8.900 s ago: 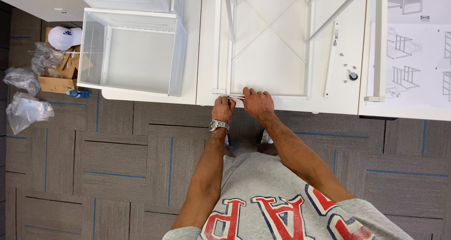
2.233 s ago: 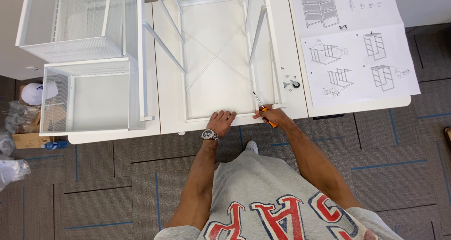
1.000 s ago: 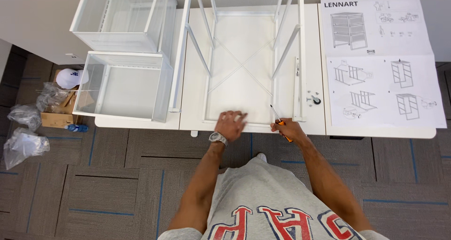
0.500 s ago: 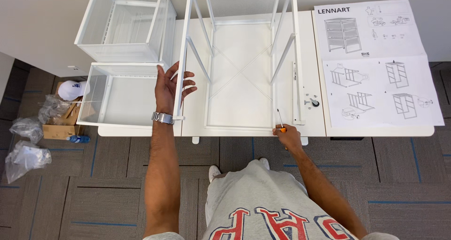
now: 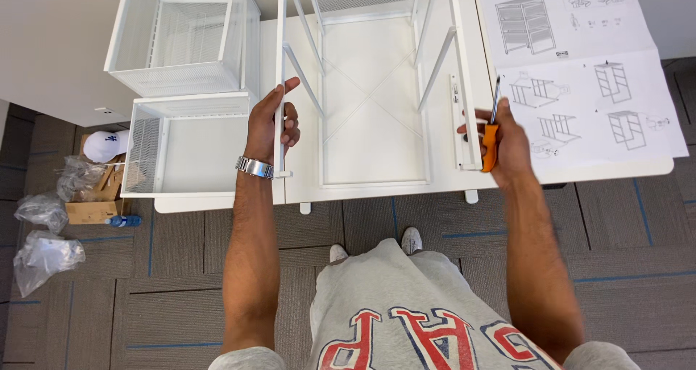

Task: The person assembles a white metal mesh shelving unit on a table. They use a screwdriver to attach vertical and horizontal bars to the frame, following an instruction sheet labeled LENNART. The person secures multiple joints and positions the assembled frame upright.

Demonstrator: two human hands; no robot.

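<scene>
A white metal frame (image 5: 373, 87) with crossed braces stands on the white table (image 5: 377, 189). My left hand (image 5: 270, 123) grips the frame's left upright rail; a silver watch sits on that wrist. My right hand (image 5: 507, 142) is shut on an orange-handled screwdriver (image 5: 491, 134) whose shaft points away from me, right beside the frame's right rail (image 5: 464, 87). A loose white rail piece (image 5: 458, 116) lies flat next to that rail.
Two white mesh drawers (image 5: 185, 36) (image 5: 190, 145) sit at the table's left. An unfolded instruction sheet (image 5: 580, 73) lies at the right. On the carpet to the left are a cardboard box (image 5: 94, 203), a white cap (image 5: 107, 144) and clear plastic bags (image 5: 43, 258).
My left hand left the table's front edge, rose and took hold of the left rail. My right hand lifted the screwdriver from the front edge up beside the right rail.
</scene>
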